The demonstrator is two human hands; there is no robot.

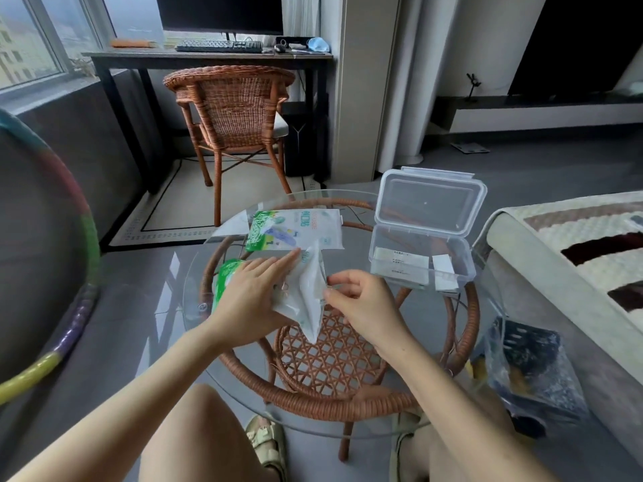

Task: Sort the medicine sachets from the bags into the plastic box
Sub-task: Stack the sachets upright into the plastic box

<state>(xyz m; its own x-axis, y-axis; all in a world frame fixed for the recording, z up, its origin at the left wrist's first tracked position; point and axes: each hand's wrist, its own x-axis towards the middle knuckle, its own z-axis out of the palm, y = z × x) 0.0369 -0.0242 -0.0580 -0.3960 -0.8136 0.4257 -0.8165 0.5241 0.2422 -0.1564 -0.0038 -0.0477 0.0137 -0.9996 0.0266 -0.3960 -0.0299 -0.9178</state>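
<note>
Two hands work at the near side of a round glass table (348, 415) with a woven rattan frame (323, 401) under it. The left hand (255, 293) lies flat with straight fingers, pressing down a crinkled white plastic bag (306, 307) printed green at its left end. The right hand (362, 300), fingers curled, pinches that bag's right edge, which is lifted off the glass. Just beyond lies a second bag (295, 229), flat and glossy, white with green print, its far corner near the table's rim. A strip of bare glass separates the bags from the box (382, 238) at the right rim. The box is clear, rectangular and round-cornered, its hinged lid (429, 203) standing open. Several flat white sachets (403, 264) lie inside. Farther off, a wicker chair (233, 106) stands at a dark desk (208, 59).
</note>
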